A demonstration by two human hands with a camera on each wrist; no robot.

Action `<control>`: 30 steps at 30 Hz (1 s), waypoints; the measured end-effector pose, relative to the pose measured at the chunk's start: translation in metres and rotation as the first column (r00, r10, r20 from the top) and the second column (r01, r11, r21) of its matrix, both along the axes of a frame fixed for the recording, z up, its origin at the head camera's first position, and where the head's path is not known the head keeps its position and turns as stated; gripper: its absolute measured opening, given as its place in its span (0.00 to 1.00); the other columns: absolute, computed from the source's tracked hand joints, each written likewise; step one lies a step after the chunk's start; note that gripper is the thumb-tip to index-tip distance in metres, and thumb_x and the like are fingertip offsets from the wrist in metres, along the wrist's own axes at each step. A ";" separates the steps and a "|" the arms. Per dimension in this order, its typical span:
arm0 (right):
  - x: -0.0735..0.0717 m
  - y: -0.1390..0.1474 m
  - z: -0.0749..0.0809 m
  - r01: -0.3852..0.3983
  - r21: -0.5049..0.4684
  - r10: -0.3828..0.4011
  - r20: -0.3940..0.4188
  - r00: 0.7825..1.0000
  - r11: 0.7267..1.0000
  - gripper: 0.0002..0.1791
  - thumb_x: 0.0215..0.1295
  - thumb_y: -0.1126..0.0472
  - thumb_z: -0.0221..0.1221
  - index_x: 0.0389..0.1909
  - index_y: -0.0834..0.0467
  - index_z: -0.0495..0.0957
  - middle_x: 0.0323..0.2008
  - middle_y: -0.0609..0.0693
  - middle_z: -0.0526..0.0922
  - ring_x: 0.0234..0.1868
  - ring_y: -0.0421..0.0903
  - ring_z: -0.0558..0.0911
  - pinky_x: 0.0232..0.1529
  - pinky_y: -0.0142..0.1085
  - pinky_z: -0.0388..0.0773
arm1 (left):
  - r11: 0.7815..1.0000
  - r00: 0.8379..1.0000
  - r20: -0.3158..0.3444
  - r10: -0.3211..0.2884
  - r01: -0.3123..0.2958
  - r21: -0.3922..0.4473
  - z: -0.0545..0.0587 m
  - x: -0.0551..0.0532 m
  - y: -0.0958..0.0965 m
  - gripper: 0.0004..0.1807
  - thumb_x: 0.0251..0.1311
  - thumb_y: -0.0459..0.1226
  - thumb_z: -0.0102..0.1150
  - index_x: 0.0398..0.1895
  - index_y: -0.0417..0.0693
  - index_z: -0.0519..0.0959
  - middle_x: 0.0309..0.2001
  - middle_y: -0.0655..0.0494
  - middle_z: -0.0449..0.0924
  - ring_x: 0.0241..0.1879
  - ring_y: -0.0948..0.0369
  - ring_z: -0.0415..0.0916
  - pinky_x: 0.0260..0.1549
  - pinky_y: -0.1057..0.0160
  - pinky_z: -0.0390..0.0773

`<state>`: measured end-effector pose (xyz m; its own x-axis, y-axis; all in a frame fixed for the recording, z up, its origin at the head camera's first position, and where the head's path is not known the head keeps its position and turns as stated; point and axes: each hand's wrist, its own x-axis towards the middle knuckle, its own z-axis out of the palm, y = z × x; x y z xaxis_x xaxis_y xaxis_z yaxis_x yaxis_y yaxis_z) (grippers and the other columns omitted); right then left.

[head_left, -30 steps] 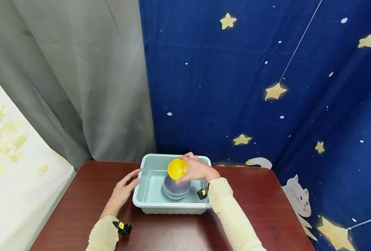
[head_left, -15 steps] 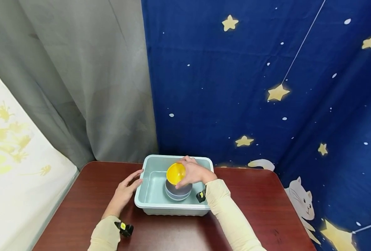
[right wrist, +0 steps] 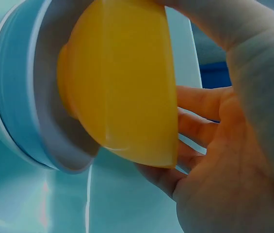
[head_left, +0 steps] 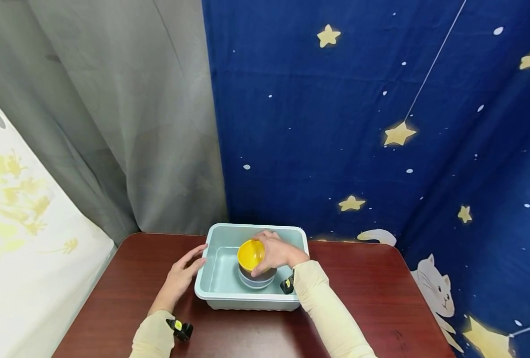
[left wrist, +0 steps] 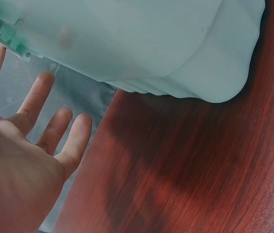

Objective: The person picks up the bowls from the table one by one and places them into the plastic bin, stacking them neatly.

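Observation:
My right hand (head_left: 275,252) grips a small yellow bowl (head_left: 250,254) by its rim, thumb on the near side and fingers on the far side. Below it, a blue-grey bowl (right wrist: 15,92) sits on a paler one, stacked on the floor of a light green plastic basin (head_left: 217,278). In the right wrist view the yellow bowl's foot dips inside the blue-grey bowl's mouth; whether they touch I cannot tell. My left hand (head_left: 179,276) has its fingers spread at the basin's left rim. From the left wrist view, its fingertips lie near or against the basin's outer wall (left wrist: 141,43).
The basin stands on a reddish-brown wooden table (head_left: 359,293) near its back edge. Behind hang a grey curtain (head_left: 170,124) and a blue curtain (head_left: 291,124) with stars. A white patterned cloth (head_left: 32,223) lies beyond the table's left side.
The right hand has lowered the yellow bowl toward the stacked bowls, covering more of the blue-grey bowl from the head view. The left hand stays by the basin's rim; the head view has shifted slightly.

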<state>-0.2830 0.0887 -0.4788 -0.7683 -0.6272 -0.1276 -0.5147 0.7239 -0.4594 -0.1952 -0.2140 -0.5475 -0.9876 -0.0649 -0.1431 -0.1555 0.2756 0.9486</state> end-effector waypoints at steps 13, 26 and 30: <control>-0.001 -0.001 -0.004 -0.012 0.018 0.013 -0.010 1.000 1.000 0.58 0.38 0.40 0.82 0.71 0.57 0.68 0.68 0.48 0.71 0.65 0.48 0.68 0.68 0.40 0.71 | 1.000 1.000 0.016 -0.002 0.002 -0.007 0.016 0.003 0.004 0.32 0.69 0.58 0.58 0.74 0.67 0.68 0.75 0.52 0.68 0.73 0.51 0.67 0.69 0.47 0.71; 0.001 -0.003 -0.008 -0.065 0.044 0.066 -0.003 0.998 0.997 0.57 0.39 0.42 0.81 0.71 0.57 0.68 0.70 0.50 0.70 0.68 0.48 0.70 0.72 0.41 0.69 | 1.000 1.000 -0.004 0.004 -0.005 -0.020 -0.002 -0.002 0.000 0.31 0.69 0.60 0.57 0.74 0.71 0.68 0.75 0.56 0.68 0.73 0.55 0.66 0.68 0.50 0.69; 0.001 -0.003 -0.010 -0.096 0.057 0.096 -0.003 0.995 0.994 0.56 0.41 0.43 0.81 0.71 0.58 0.68 0.71 0.52 0.70 0.69 0.49 0.69 0.74 0.41 0.67 | 1.000 1.000 -0.012 0.008 -0.009 -0.022 -0.001 -0.001 0.001 0.30 0.69 0.59 0.57 0.74 0.72 0.68 0.74 0.57 0.68 0.72 0.57 0.67 0.66 0.54 0.70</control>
<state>-0.2819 0.0853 -0.4891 -0.7056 -0.6901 -0.1610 -0.5856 0.6958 -0.4159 -0.1965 -0.2128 -0.5483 -0.9886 -0.0763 -0.1296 -0.1466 0.2954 0.9441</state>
